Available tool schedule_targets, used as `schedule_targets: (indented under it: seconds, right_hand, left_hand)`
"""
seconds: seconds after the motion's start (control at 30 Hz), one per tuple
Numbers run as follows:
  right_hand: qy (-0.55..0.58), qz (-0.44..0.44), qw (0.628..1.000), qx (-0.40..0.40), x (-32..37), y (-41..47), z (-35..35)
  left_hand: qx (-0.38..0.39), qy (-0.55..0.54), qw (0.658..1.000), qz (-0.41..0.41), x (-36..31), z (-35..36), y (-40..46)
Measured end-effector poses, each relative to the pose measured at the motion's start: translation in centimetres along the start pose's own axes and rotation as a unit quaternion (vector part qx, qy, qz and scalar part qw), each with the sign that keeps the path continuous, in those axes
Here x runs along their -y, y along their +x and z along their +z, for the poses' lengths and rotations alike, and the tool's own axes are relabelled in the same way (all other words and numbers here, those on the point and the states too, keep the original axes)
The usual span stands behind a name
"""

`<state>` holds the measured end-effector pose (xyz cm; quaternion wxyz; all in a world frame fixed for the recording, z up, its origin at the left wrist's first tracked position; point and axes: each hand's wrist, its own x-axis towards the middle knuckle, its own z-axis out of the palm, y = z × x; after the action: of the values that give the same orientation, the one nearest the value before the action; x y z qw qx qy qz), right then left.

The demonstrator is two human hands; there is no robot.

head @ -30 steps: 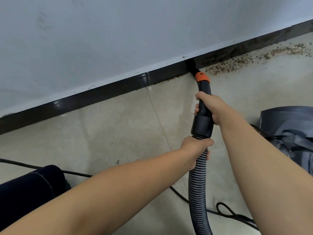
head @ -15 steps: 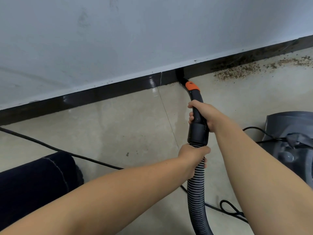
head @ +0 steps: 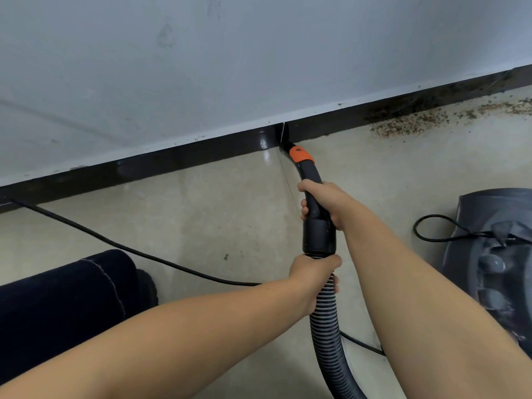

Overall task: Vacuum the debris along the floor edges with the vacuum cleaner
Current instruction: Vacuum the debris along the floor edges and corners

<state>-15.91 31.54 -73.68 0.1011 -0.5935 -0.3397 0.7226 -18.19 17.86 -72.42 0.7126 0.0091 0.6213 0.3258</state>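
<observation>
Your right hand grips the black wand | left hand curls round the ribbed hose | nozzle seemingly touches baseboard | debris at 2 o'clock.

Pale grey-white painted wall filling the upper half of the frame, lightly scuffed. Glossy dark baseboard running diagonally from the left edge up to the upper right. Beige tiled floor below it, with a thin grout line and a small dark speck near the centre. Dark navy trouser leg with pale stitching at the lower left.
</observation>
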Motion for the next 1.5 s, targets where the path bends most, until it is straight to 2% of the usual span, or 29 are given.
schedule_targets:
  seconds: [0.27,0.83,1.13,1.5]
  right_hand:
    - [0.042,-0.041,0.993,-0.105,0.9,1.0,-2.8]
    - [0.068,-0.028,0.988,-0.136,1.0,0.6,-5.0]
    - [0.15,-0.035,0.95,-0.273,0.2,0.1,-11.7]
    - [0.135,-0.047,0.969,-0.2,3.4,3.1,-8.2]
  left_hand:
    - [0.049,0.043,0.998,-0.017,-1.7,0.8,2.4]
    - [0.097,0.122,0.988,-0.015,-2.5,1.6,2.9]
    - [0.154,0.202,0.966,-0.039,-3.2,6.1,3.9]
    - [0.122,0.175,0.977,-0.018,-6.4,3.6,5.6]
